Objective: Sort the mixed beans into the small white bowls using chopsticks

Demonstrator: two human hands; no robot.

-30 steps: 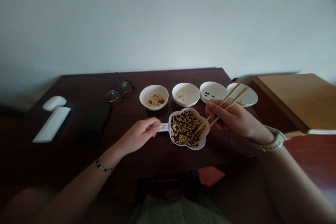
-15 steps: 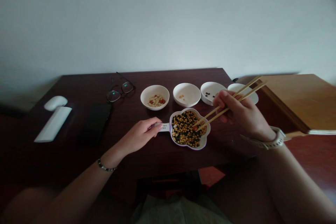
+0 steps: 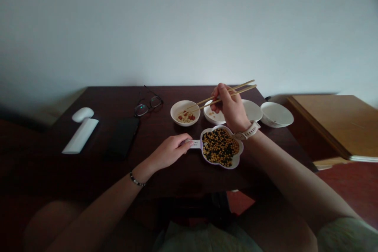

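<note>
My left hand (image 3: 174, 150) is closed on the white handle of a flower-shaped dish (image 3: 236, 160), which holds mixed yellow and black beans. In my right hand (image 3: 228, 104) is a pair of wooden chopsticks (image 3: 203, 104). Their tips reach over the leftmost white bowl (image 3: 174, 111), where pale pieces and a few red ones lie. I cannot make out whether the tips hold anything. Partly behind my right hand stands a second white bowl (image 3: 217, 120) with a few small yellowish bits. A third bowl (image 3: 252, 110) is half covered by my wrist.
A fourth white bowl (image 3: 277, 116) stands at the right, a small dark speck in it. Glasses (image 3: 149, 104), a dark flat object (image 3: 122, 138), a white oblong case (image 3: 81, 136) and a white rounded object (image 3: 83, 114) lie at the left. A wooden surface (image 3: 330, 122) adjoins on the right.
My right hand has carried the chopsticks from the bean dish up and left to the leftmost bowl. My left hand still grips the handle. The camera view has shifted slightly.
</note>
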